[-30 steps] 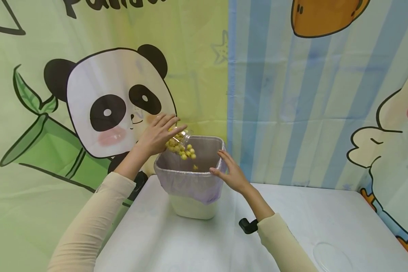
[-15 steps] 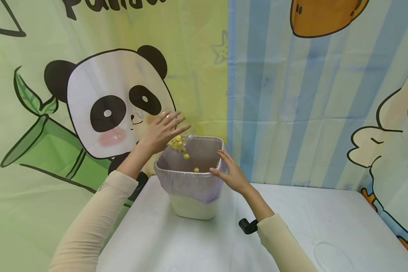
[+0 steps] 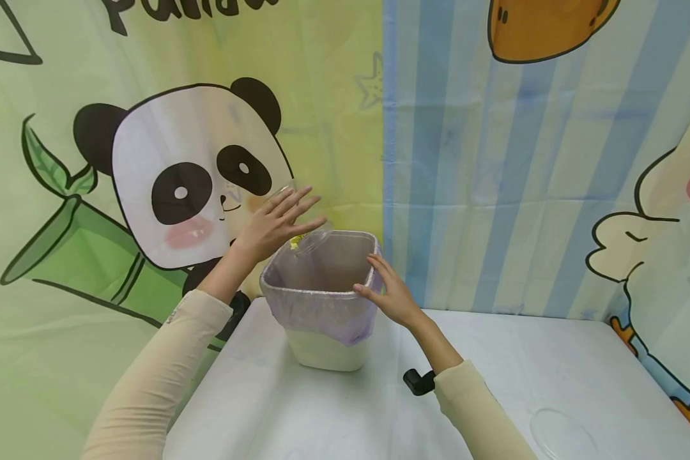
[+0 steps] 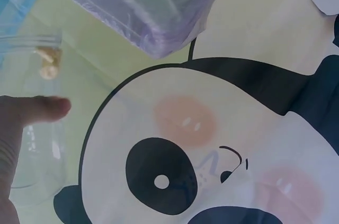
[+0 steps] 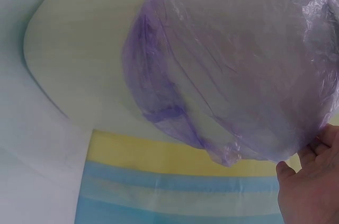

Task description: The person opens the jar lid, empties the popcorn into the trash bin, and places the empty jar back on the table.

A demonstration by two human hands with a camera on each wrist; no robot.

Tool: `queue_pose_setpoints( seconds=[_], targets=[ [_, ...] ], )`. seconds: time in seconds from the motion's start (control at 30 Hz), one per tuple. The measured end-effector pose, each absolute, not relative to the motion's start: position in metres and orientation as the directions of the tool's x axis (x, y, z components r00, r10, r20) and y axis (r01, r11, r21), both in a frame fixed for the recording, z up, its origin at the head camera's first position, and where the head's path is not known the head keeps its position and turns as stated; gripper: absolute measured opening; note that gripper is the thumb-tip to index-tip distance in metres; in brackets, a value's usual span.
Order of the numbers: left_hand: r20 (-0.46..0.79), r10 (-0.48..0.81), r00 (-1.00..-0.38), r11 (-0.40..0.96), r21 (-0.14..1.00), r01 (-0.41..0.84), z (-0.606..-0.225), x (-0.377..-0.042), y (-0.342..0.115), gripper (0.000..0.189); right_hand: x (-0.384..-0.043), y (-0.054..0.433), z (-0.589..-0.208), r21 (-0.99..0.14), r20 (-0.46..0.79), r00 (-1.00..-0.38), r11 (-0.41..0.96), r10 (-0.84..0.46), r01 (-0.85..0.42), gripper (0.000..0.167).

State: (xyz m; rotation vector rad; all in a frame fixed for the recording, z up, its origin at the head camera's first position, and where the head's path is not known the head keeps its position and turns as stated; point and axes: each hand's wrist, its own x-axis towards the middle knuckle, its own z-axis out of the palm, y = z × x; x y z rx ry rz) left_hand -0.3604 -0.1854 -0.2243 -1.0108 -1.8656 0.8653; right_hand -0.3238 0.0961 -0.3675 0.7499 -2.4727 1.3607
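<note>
My left hand (image 3: 270,227) holds a clear plastic jar (image 3: 312,243), tipped mouth-down over the left side of the trash bin (image 3: 326,350). The fingers spread over the jar's upper side, and in the left wrist view the thumb (image 4: 45,108) lies across its clear wall. A few pale yellow pieces (image 4: 50,68) sit near the jar's mouth. A translucent purple liner (image 3: 322,311) is folded over the bin's rim. My right hand (image 3: 395,299) grips the bin's right front corner, thumb in front and fingers along the right side. The bin's floor is hidden.
The bin stands on a white table (image 3: 333,415) against printed cloth backdrops. A round clear lid (image 3: 563,434) lies at the table's front right. A black object (image 3: 418,382) shows beside the right wrist.
Yellow balls have tumbled from the jar into the bin, leaving only a few in the jar. The left hand has tilted the jar further, its fingers spreading. The right hand stays put.
</note>
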Motion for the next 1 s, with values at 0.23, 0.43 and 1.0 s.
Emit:
queue_pose_setpoints(
  seconds=[0.23,0.43,1.0],
  targets=[
    [0.318,0.907,-0.277,0.398,-0.862,0.315,-0.227,-0.362,-0.183,0.082,-0.325,0.097,-0.367,-0.725,0.423,-0.844,0.435,-0.329,-0.533,0.076],
    [0.294,0.91,-0.292,0.388,-0.853,0.35,-0.229,-0.363,-0.181,0.084,-0.326,0.097,-0.368,-0.721,0.427,-0.843,0.44,-0.328,-0.536,0.076],
    [0.441,0.602,-0.666,0.789,-0.199,0.581,-0.252,-0.357,-0.18,0.104,-0.324,0.096,-0.369,-0.718,0.432,-0.842,0.441,-0.323,-0.538,0.075]
  ],
)
